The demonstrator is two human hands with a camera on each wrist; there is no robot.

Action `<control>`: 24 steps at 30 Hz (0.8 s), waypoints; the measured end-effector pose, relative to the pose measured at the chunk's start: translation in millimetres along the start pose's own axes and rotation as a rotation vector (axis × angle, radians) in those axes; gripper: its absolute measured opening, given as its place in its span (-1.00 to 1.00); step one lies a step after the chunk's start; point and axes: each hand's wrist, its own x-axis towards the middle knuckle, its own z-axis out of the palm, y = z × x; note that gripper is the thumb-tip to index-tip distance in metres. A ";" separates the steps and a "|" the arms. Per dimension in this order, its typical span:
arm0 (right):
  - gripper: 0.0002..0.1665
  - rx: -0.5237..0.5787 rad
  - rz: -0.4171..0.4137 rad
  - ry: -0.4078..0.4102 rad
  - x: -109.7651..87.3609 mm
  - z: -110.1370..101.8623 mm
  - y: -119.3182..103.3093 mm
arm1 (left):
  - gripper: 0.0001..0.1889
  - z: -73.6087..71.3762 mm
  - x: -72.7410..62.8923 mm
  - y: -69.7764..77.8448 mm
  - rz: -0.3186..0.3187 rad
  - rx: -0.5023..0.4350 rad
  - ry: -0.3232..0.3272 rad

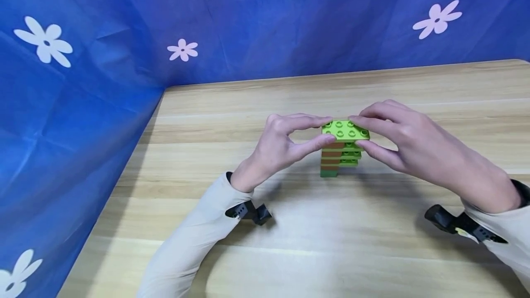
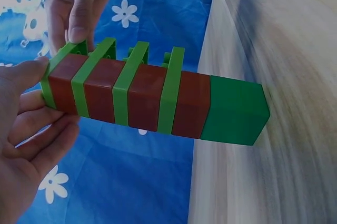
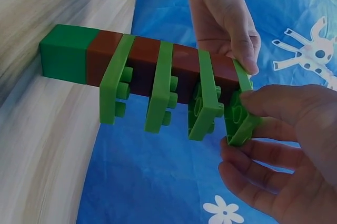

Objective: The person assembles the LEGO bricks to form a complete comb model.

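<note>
A tower of toy building bricks stands upright on the table, with a dark green brick [image 2: 235,110] at its foot. Above that, brown bricks [image 2: 144,97] alternate with thin light green plates [image 3: 160,87] that jut out to the right. My left hand [image 1: 276,140] pinches the left end of the topmost light green plate [image 1: 340,131] between thumb and fingers. At its right end my right hand [image 1: 407,139] pinches the same plate, thumb in front and fingers behind. In the right wrist view its studs are partly hidden by the fingers.
The tower rests on a wood-grain table [image 1: 314,256]. Blue cloth [image 1: 256,22] with white flowers hangs behind the table and along its left side. Black wrist cameras [image 1: 250,213] sit on both forearms, just above the tabletop.
</note>
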 end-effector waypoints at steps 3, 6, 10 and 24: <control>-0.28 0.001 0.000 -0.011 2.6 -0.5 0.6 | -0.71 -1.5 0.2 -0.1 -0.007 0.007 0.001; -0.29 0.003 -0.001 -0.018 4.2 -1.0 0.2 | -0.71 -2.9 0.2 0.0 -0.004 0.025 0.000; -0.29 -0.007 -0.002 -0.006 5.1 -2.7 -0.3 | -0.70 -4.2 2.9 1.2 0.012 0.039 0.001; -0.34 0.020 -0.016 0.056 -1.1 5.4 1.6 | -0.67 4.3 -5.6 5.3 0.004 0.058 0.036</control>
